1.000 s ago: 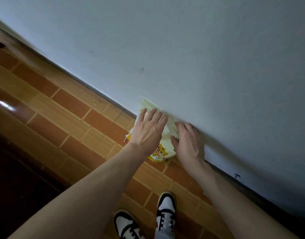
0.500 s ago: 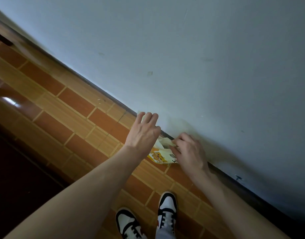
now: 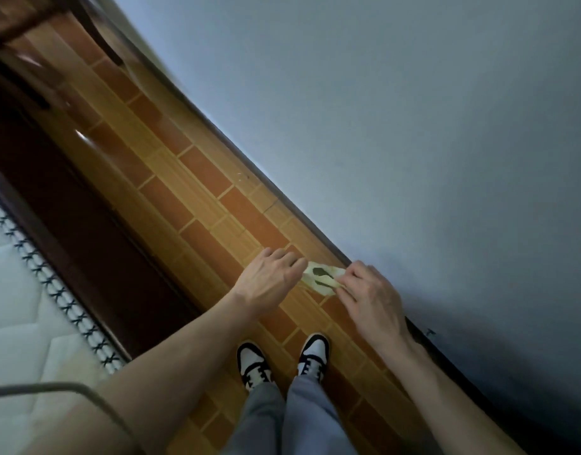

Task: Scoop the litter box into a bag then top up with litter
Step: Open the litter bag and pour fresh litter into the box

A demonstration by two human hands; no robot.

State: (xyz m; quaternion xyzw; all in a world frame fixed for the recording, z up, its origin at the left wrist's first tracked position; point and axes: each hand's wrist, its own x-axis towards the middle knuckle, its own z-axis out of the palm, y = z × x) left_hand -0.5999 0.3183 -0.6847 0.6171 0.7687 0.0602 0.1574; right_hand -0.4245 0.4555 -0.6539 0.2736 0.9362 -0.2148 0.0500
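A pale yellow litter bag (image 3: 321, 278) stands on the tiled floor by the wall, seen from above, so only its top edge with dark handle slots shows. My left hand (image 3: 272, 280) pinches the left end of that top edge. The right end is held between the fingers of my right hand (image 3: 369, 298). Both hands are stretched out above the floor, just ahead of my shoes. No litter box, scoop or waste bag is in view.
A grey-white wall (image 3: 413, 126) with a dark skirting runs diagonally on the right. Orange and tan floor tiles (image 3: 197, 198) form a narrow strip. A dark wooden bed frame (image 3: 85, 224) with a white mattress (image 3: 16, 316) borders the left. My two black-and-white shoes (image 3: 282, 359) stand below the hands.
The view has pulled back and swung, bringing the bed into sight. Both hands moved from the bag's face to its top edge, and the bag's printed front is no longer visible.
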